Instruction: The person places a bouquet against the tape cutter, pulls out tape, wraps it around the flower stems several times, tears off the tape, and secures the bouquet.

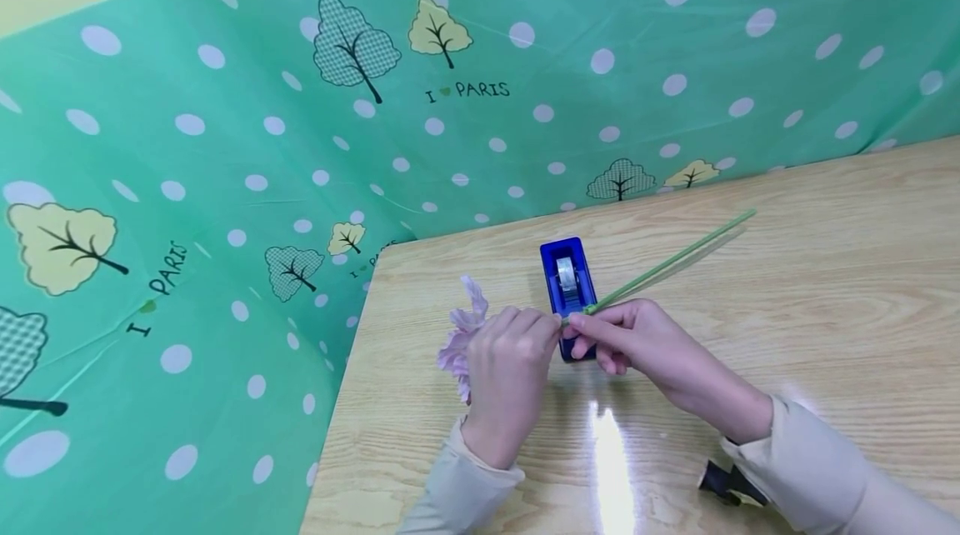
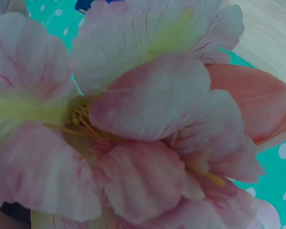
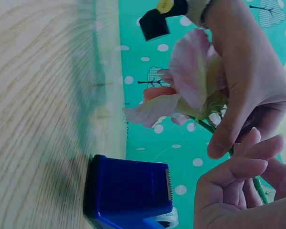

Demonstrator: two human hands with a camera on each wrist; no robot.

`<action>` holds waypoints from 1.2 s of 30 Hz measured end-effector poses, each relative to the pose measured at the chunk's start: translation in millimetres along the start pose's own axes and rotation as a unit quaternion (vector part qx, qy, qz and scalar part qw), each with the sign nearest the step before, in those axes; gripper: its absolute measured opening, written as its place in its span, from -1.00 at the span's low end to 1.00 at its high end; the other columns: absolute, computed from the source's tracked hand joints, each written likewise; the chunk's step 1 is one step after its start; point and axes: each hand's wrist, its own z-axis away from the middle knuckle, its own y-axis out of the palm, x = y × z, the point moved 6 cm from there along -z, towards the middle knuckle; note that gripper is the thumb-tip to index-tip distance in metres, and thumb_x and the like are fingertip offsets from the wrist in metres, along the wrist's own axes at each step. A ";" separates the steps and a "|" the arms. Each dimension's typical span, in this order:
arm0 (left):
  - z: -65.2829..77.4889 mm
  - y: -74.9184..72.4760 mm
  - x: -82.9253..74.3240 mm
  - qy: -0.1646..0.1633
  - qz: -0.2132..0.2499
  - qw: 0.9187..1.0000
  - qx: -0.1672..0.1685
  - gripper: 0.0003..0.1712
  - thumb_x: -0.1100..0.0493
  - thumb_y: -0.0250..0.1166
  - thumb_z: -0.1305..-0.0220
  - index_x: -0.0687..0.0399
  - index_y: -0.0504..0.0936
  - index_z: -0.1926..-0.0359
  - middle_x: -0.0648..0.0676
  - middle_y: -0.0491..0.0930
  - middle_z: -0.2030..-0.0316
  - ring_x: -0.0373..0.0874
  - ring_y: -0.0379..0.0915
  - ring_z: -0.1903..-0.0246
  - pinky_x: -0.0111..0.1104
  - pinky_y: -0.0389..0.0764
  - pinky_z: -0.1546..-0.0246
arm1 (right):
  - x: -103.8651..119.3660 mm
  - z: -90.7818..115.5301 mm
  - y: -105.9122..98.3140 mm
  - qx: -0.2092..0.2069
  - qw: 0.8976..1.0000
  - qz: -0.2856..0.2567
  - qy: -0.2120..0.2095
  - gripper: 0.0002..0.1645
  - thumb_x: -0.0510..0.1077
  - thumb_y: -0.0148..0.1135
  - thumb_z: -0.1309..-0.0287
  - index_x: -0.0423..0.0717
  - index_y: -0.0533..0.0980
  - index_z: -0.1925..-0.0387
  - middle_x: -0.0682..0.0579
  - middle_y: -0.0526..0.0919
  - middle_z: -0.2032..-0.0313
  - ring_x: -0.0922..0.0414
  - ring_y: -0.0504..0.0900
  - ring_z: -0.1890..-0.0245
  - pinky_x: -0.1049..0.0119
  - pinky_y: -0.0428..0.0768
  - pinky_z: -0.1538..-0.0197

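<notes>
My left hand [image 1: 510, 377] grips an artificial flower by its green stem, just below the bloom. The pale pink-lilac petals [image 1: 461, 343] stick out to the left of that hand; in the left wrist view, pink petals [image 2: 143, 181] and a coral bud [image 2: 257, 102] fill the frame. Close beside it, my right hand [image 1: 660, 352] pinches the stem with thumb and fingertips. Beyond the right fingers, the long bare stem [image 1: 675, 258] slants up to the right. Behind the fingertips stands a blue tape dispenser [image 1: 551, 268] with a clear roll [image 1: 567, 277], partly hidden by the hands.
The wood-grain table [image 1: 810, 293] stretches to the right. A green dotted cloth [image 1: 480, 152] hangs along the back and left. By the right sleeve is a small black device [image 1: 718, 481]; another black device [image 3: 155, 25] sits at the left wrist.
</notes>
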 end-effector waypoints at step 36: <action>0.0 2.8 6.7 0.015 -0.046 0.999 0.004 -0.68 0.51 0.35 0.01 -0.05 0.76 0.51 -0.11 0.73 0.48 -0.24 0.55 0.51 -0.47 0.52 0.53 | 30.0 19.0 -1.4 -0.029 0.990 0.112 -0.083 -0.60 0.06 0.21 -0.36 -0.23 0.66 0.13 0.05 0.71 0.41 0.21 0.52 0.61 0.40 0.51 0.49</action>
